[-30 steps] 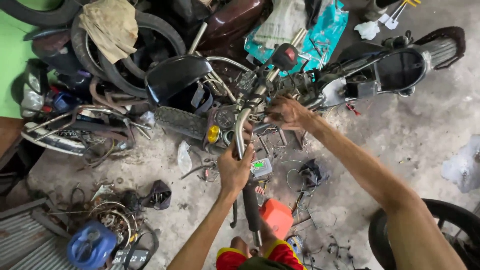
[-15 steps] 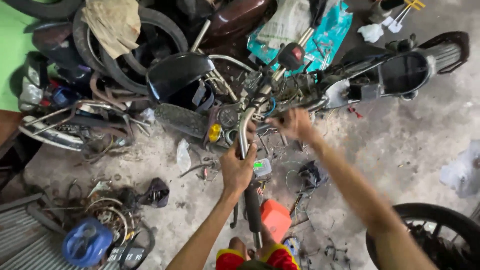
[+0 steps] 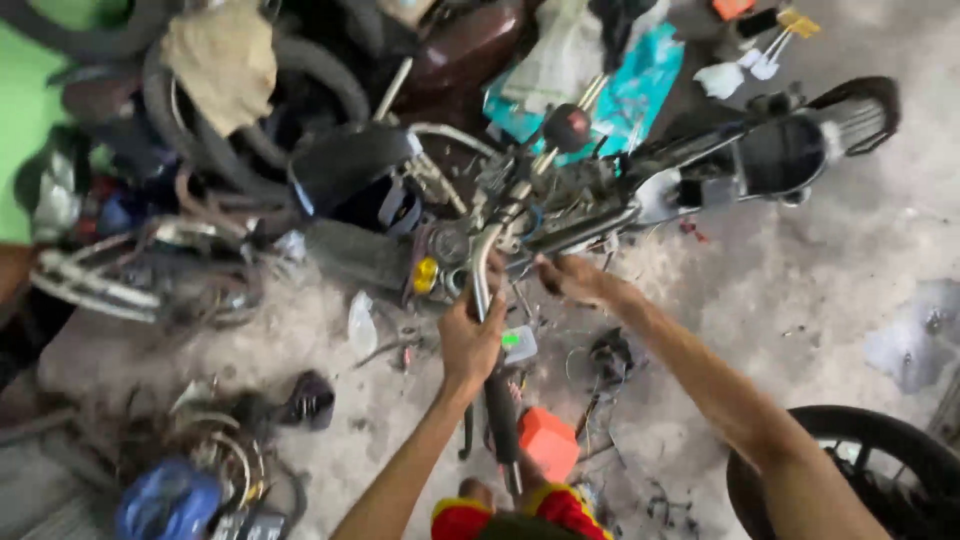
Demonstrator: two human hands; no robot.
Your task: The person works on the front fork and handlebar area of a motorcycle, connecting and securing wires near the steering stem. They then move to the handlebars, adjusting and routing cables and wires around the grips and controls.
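Handlebar [image 3: 482, 270]: a chromed, curved tube on the stripped motorcycle, near the middle of the view; its black grip [image 3: 500, 415] points back toward the person, so this side's long axis runs away from the person, up the picture.
Left hand [image 3: 470, 340]: fingers clamped around the chrome tube just above the black grip, thumb side up.
Right hand [image 3: 572, 278]: to the right of the tube and a little farther up, at the cluster of cables and fittings by the steering head; fingers curled together on something small, but I cannot tell what, as blur hides it.
Key relation: the left hand already holds the bar; the right hand is apart from it, with the wiring [image 3: 540, 215] just above its fingertips.
Nearer hand: the left, in contact; the right is close beside.
Motorcycle frame [image 3: 700, 170]: lies across the upper right, with a black mudguard end at the far right.
Seat [image 3: 350, 165]: black, upper left of the bar.
Floor [image 3: 800, 290]: bare concrete, dusty, strewn with small parts.
Orange block [image 3: 547, 443]: on the floor just right of the grip.
Blue helmet-like shell [image 3: 165, 500]: lower left among coiled cables.
Tyre [image 3: 850, 470]: black, lower right corner.
Teal sheet [image 3: 640, 90]: behind the frame, at the top.
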